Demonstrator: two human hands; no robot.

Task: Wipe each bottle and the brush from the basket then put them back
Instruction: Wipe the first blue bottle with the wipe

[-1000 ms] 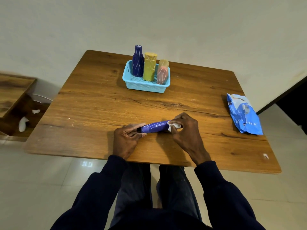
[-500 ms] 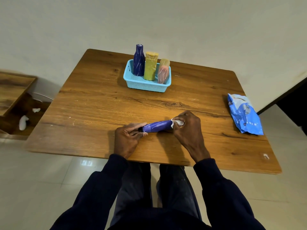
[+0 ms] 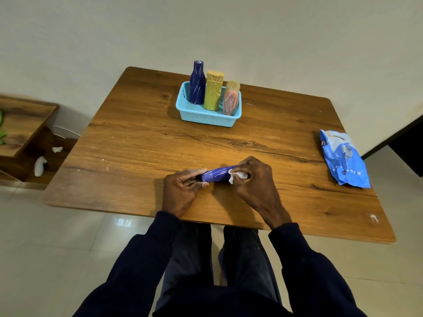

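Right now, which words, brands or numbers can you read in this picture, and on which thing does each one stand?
No text is legible.
Blue packet: dark patch with white print, too blurred to read.
Standing purple bottle, yellow bottle, pink item, lying purple bottle: no letters visible.

The purple bottle (image 3: 216, 175) at the centre of the frame has thin pale streaks, and the wipe (image 3: 238, 176) is white. Higher up, the basket (image 3: 207, 118) is light blue. It holds a dark blue bottle (image 3: 197, 88) with pale streaks, a yellow bottle (image 3: 213, 92) and a pink bottle (image 3: 230, 101), maybe streaked too. The table (image 3: 137, 145) is brown wood grain.
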